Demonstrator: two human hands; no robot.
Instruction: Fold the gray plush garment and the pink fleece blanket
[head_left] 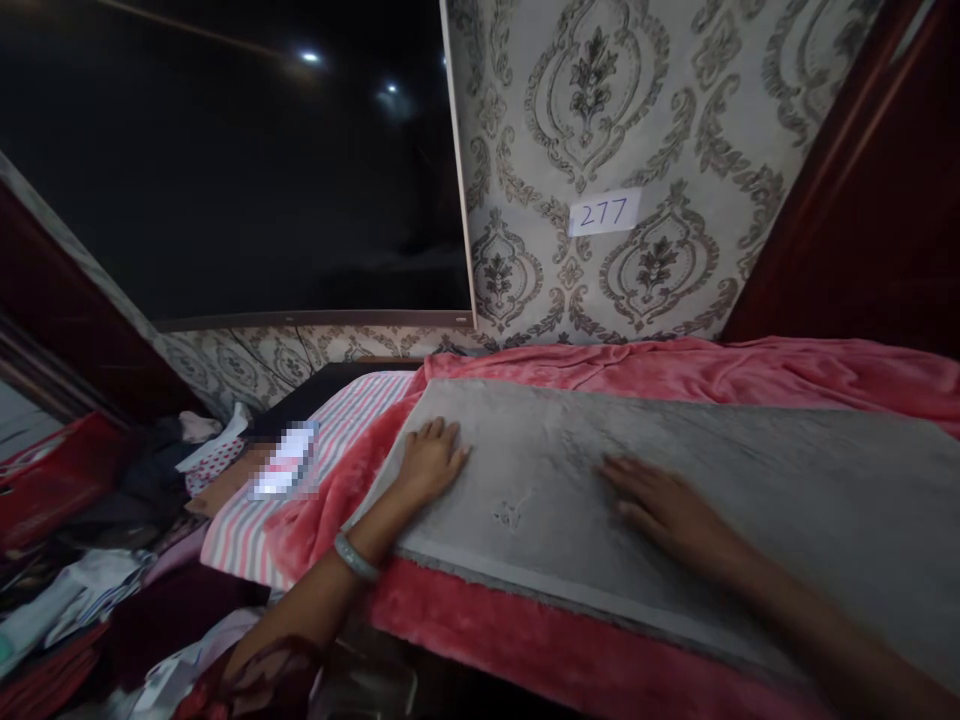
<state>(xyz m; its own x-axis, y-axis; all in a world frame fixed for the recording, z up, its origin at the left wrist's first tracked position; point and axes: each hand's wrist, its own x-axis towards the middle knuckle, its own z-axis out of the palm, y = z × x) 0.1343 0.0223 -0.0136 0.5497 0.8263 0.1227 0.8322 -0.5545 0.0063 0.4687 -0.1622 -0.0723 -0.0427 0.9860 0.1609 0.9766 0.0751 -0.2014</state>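
1. Grey plush fabric (517,450) is spread smooth over a pinkish-red fleece blanket (480,615), which pokes out along the near and far edges. It runs from about the middle of the view off toward the right.
2. Left hand (430,462) is palm down near the fabric's left edge, fingers a bit spread and not gripping anything. There's a pale bangle (354,556) on that wrist.
3. Right hand (664,500) is over the middle of the fabric, fingers stretched out, nothing grasped. It's kinda blurry, so can't tell if it's actually touching.
4. Striped cloth (360,400) peeks out left of the blanket, with some pixelated item (285,462) on it, no clue what.
5. Behind all that: a big dark TV (300,190), plus a "277" paper label (604,212) on damask-patterned wallpaper (660,270).
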